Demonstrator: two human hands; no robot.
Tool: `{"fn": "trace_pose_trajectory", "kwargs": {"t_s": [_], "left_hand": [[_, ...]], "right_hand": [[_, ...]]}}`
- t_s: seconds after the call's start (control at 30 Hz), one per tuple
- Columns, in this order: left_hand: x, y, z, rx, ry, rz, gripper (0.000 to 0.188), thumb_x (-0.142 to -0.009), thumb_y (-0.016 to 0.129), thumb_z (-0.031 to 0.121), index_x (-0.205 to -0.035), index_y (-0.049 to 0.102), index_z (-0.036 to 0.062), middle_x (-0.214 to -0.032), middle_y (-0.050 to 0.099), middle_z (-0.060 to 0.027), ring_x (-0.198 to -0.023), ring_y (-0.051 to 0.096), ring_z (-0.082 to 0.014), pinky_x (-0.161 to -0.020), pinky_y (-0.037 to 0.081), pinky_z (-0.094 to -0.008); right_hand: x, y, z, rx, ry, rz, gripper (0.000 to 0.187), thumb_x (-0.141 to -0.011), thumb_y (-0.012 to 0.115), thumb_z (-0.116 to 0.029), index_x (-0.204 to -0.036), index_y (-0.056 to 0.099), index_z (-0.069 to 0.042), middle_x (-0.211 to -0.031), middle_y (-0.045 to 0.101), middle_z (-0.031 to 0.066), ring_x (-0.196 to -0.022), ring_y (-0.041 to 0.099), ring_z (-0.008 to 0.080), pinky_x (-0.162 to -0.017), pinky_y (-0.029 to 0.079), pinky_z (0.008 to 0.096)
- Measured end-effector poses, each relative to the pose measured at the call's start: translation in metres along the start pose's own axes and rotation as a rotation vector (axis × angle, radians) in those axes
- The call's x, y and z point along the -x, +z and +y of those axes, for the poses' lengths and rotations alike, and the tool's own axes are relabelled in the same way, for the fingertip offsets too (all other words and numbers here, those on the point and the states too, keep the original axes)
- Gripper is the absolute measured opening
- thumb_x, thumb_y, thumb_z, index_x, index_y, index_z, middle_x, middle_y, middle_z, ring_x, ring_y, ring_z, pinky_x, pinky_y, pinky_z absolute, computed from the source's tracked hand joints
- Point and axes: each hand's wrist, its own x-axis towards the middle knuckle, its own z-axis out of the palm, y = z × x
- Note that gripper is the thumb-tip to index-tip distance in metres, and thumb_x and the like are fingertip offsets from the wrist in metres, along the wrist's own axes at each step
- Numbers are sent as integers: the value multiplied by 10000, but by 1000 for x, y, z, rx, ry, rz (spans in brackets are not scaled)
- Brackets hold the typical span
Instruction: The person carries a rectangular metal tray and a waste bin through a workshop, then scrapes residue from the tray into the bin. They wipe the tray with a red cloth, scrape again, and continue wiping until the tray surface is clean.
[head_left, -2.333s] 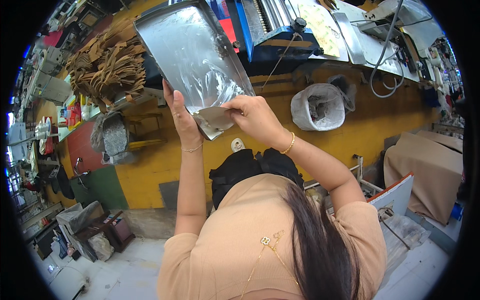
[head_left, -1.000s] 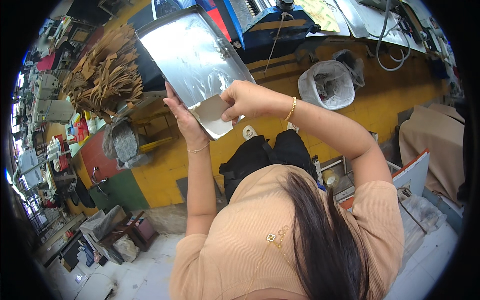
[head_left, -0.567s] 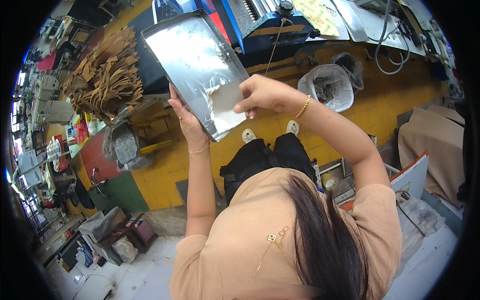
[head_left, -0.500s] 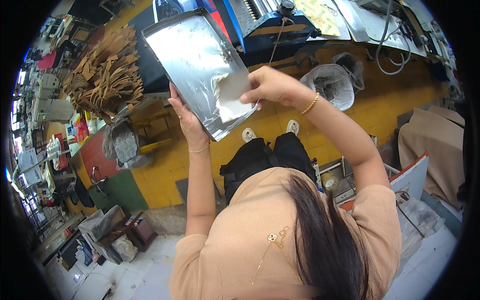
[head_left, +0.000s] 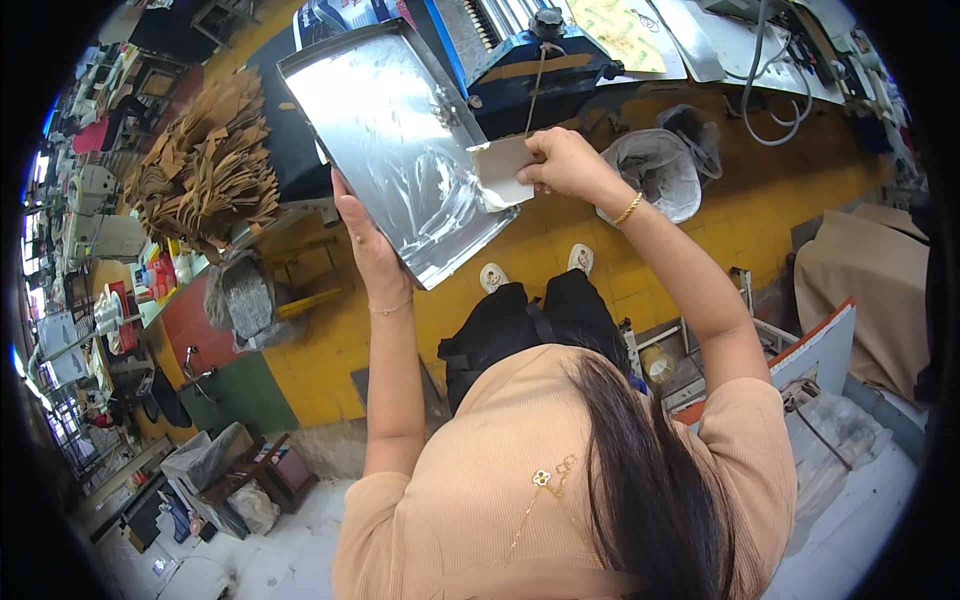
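A shallow metal tray (head_left: 370,125) is held up tilted in front of me. My left hand (head_left: 368,245) is closed around its lower left edge, with most of the fingers hidden behind it. Whitish, paste-like smears streak the tray's inside, thickest toward the lower right. Pinched between the thumb and fingers of my right hand (head_left: 568,168) is a flat greyish card (head_left: 508,165). Cream-coloured paste clings to the card's left and lower edges. The card overlaps the tray's right rim; whether it touches the metal I cannot tell.
A blue machine with rollers (head_left: 545,65) stands beyond the tray. At the left, a heap of brown cut pieces (head_left: 205,165) lies on a dark surface. A plastic-lined bin (head_left: 650,175) sits on the yellow floor (head_left: 320,350). Brown sheet material (head_left: 860,290) drapes at the right.
My right hand has moved the card rightward, from over the tray's lower inside to its right rim. Smeared metal shows where the card was. The tray has shifted slightly left.
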Motion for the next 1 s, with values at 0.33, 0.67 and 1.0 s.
{"fn": "trace_pose_trajectory", "kwargs": {"t_s": [0.33, 0.67, 1.0], "left_hand": [[11, 6, -2, -192, 43, 13, 614, -1017, 404, 415, -1509, 175, 126, -1496, 312, -56, -1332, 374, -221, -1099, 349, -367], [23, -2, 7, -177, 10, -13, 626, -1025, 357, 424, -1504, 162, 71, -1503, 301, -88, -1332, 377, -202, -1099, 343, -349], [26, -5, -1, -220, -16, -45, 611, -1024, 355, 440, -1503, 200, 93, -1476, 345, -74, -1310, 399, -198, -1078, 361, -343]], "right_hand": [[6, 36, -39, -79, -109, -180, 170, -735, 746, -76, -722, 636, 53, -637, 660, 105, -551, 631, 130, -570, 517, 270], [-6, -2, -7, -107, 15, -115, 133, -752, 744, -50, -840, 701, 40, -674, 670, 79, -569, 635, 116, -561, 503, 248], [0, 46, -37, -277, -22, -223, 131, -755, 755, -56, -807, 683, 41, -672, 676, 89, -586, 651, 127, -575, 524, 261]]}}
